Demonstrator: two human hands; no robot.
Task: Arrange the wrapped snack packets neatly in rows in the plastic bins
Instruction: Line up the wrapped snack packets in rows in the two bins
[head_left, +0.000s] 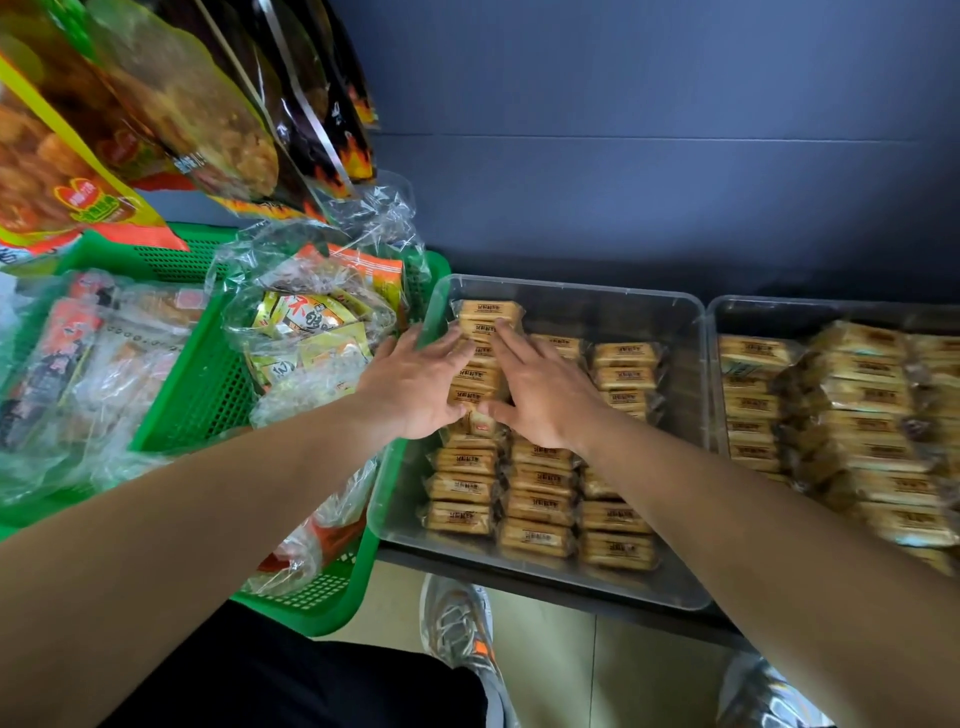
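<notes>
Dark blue-grey wall (675, 156) behind, dark shelf (623, 270) below it, pale tiled floor (561, 675) underneath. Green perforated plastic basket (197, 395) on the left holds crinkled clear-wrapped snacks. Just beside it is a clear rectangular plastic bin (571, 293), with a second clear bin (753, 306) touching its right side. Tan wrapped snack packets (540, 535) lie in the first bin in three columns running away from the person, long axes left-right, labels up. A looser heap of packets (857, 395) fills the second bin. Left hand (415, 384) and right hand (545, 395) lie side by side, fingers straight, pressing flat on the far-left column, grasping nothing.
</notes>
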